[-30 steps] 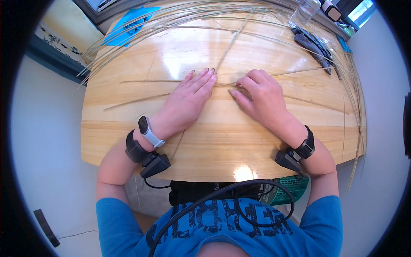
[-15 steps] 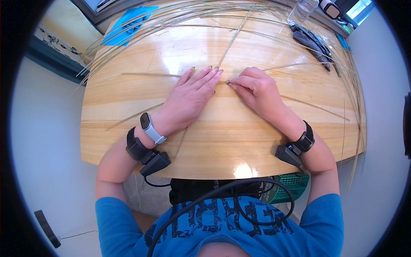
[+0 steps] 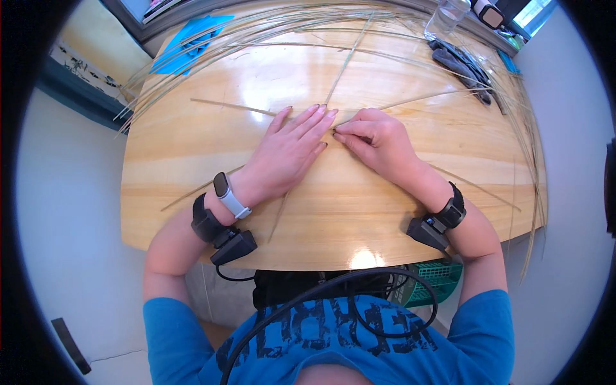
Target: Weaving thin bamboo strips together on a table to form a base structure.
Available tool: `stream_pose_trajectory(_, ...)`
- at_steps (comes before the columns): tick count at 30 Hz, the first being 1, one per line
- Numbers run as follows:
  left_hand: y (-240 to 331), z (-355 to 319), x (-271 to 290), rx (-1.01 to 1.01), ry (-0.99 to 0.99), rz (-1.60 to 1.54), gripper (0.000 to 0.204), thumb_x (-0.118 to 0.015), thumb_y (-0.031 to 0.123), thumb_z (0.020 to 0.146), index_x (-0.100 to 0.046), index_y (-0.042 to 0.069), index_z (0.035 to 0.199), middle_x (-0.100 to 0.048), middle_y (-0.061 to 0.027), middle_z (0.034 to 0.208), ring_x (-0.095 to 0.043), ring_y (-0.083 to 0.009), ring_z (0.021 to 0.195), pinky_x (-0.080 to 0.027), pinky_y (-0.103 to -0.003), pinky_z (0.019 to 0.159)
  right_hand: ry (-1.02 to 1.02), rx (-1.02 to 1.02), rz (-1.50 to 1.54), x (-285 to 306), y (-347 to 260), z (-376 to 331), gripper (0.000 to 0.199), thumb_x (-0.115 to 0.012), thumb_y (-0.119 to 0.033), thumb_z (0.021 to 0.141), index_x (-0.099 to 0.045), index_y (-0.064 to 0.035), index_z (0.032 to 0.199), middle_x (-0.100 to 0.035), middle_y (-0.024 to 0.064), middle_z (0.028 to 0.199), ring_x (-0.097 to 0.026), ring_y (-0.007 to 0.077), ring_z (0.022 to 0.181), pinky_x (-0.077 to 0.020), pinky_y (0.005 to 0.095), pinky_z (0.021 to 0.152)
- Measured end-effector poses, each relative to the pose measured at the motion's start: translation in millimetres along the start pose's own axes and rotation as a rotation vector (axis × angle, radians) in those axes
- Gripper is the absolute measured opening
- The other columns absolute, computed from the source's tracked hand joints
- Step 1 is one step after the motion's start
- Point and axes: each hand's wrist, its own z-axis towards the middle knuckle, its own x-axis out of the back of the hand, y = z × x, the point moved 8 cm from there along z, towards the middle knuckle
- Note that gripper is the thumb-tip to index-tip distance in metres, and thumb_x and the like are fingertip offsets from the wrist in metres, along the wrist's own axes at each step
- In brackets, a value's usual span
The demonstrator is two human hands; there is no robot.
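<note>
Several long thin straw strips (image 3: 346,61) cross each other on a glossy wooden table (image 3: 192,160). My left hand (image 3: 289,151) lies flat, palm down, fingers together, pressing the strips where they cross. My right hand (image 3: 378,141) is curled beside it, fingertips pinching a strip end at the crossing, right next to my left fingertips. One strip (image 3: 237,107) runs out to the left, another (image 3: 475,186) runs out under my right wrist.
A large loose bundle of straw (image 3: 269,25) arcs along the far edge and down the right side. A blue sheet (image 3: 189,42) lies at far left, dark tools (image 3: 459,61) and a clear bottle (image 3: 446,16) at far right. A green basket (image 3: 430,282) sits below the table.
Both hands have slid forward across the table with the crossed strips. My right hand has closed in on my left fingertips and pinched a strip end.
</note>
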Motion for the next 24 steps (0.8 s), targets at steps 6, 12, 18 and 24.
stream_pose_trajectory(6,-3,-2,-6,-0.001,-0.063,0.077,0.051,-0.049,0.017,0.101,-0.039,0.012,0.151,-0.036,-0.0165,0.156,-0.029,-0.0289,0.148,-0.017,-0.051,0.120,-0.033,0.063,-0.021,-1,-8,-1,0.007,-0.072,-0.014,0.082,-0.075,-0.0094,0.086,-0.064,0.0095,0.080,-0.064,0.0285,0.078,-0.0514,0.0397,0.067)
stream_pose_trajectory(12,-1,0,-3,-0.025,-0.011,0.058,0.047,-0.048,0.021,0.103,-0.043,0.010,0.148,-0.040,-0.0171,0.153,-0.033,-0.0292,0.146,-0.017,-0.053,0.119,-0.125,0.068,-0.075,0,-13,-2,0.019,-0.072,-0.015,0.085,-0.075,-0.0061,0.101,-0.067,0.0115,0.084,-0.065,0.0288,0.076,-0.0520,0.0380,0.068)
stream_pose_trajectory(18,-2,-4,-2,-0.006,-0.055,0.061,0.048,-0.047,0.019,0.103,-0.042,0.009,0.149,-0.035,-0.0148,0.157,-0.028,-0.0283,0.148,-0.015,-0.052,0.121,-0.426,-0.104,-0.139,18,4,16,0.024,-0.068,-0.021,0.089,-0.074,-0.0043,0.106,-0.069,0.0153,0.087,-0.067,0.0284,0.081,-0.0534,0.0370,0.074)
stream_pose_trajectory(24,2,-1,-2,-0.027,-0.067,0.109,0.047,-0.047,0.023,0.103,-0.044,0.010,0.148,-0.035,-0.0149,0.157,-0.028,-0.0265,0.148,-0.016,-0.051,0.121,-0.063,-0.269,-0.583,106,108,38,0.029,-0.065,-0.027,0.090,-0.072,-0.0050,0.108,-0.070,0.0166,0.099,-0.067,0.0309,0.095,-0.0522,0.0409,0.086)
